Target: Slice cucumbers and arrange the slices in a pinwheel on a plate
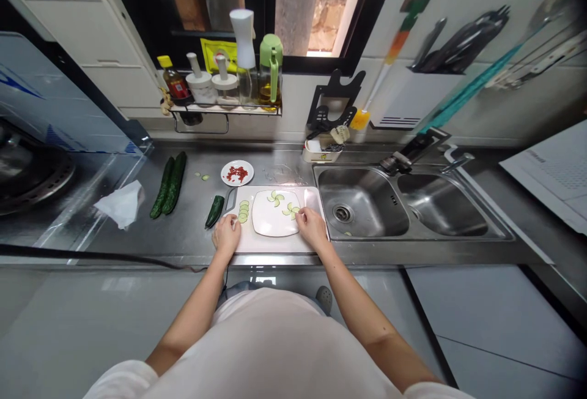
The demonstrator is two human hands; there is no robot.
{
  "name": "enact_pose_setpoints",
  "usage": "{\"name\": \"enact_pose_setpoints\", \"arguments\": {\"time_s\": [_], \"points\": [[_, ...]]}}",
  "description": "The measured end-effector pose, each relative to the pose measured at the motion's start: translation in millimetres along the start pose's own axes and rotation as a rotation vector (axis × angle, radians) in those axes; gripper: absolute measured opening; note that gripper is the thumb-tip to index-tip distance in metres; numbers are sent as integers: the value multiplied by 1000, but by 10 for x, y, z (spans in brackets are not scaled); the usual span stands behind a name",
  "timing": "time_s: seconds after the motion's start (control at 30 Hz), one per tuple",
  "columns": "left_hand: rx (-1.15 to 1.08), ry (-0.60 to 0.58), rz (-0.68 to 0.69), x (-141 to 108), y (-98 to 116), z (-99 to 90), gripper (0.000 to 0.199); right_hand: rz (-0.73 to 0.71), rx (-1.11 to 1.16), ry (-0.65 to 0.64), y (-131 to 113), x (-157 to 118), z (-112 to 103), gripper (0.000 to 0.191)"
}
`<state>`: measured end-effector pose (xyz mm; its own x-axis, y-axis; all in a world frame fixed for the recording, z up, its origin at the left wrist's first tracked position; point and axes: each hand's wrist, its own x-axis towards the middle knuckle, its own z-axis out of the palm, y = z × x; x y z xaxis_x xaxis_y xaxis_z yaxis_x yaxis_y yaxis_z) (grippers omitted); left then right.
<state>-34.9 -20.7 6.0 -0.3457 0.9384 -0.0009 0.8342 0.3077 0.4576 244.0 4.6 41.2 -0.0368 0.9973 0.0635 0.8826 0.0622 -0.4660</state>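
A white square plate (276, 221) lies on a white cutting board (245, 243) at the counter's front edge. Two fans of thin cucumber slices (276, 197) sit on the plate, one at the top and one on the right. My right hand (312, 229) pinches a slice at the right fan, over the plate's right rim. On the board's left side is an overlapping row of cucumber slices (243, 210). My left hand (226, 235) is beside this row, fingers curled together; what they hold is hidden. Behind it lies a cut piece of cucumber (214, 211).
Two whole cucumbers (169, 186) and a crumpled white cloth or tissue (121, 204) lie to the left. A small white dish (237, 181) with red bits stands behind the board. The double sink (362, 203) borders the board's right side. A seasoning rack (224, 109) hangs above.
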Motion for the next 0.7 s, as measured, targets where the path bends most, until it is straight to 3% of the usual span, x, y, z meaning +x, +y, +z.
{"name": "enact_pose_setpoints", "arguments": {"time_s": [0.2, 0.43, 0.7], "points": [[69, -29, -80, 29, 98, 0, 36, -37, 126, 97, -8, -92, 45, 26], [43, -11, -78, 81, 128, 62, 29, -61, 166, 108, -46, -144, 78, 25], [-246, 30, -96, 124, 61, 131, 14, -83, 194, 102, -88, -180, 125, 23]]}}
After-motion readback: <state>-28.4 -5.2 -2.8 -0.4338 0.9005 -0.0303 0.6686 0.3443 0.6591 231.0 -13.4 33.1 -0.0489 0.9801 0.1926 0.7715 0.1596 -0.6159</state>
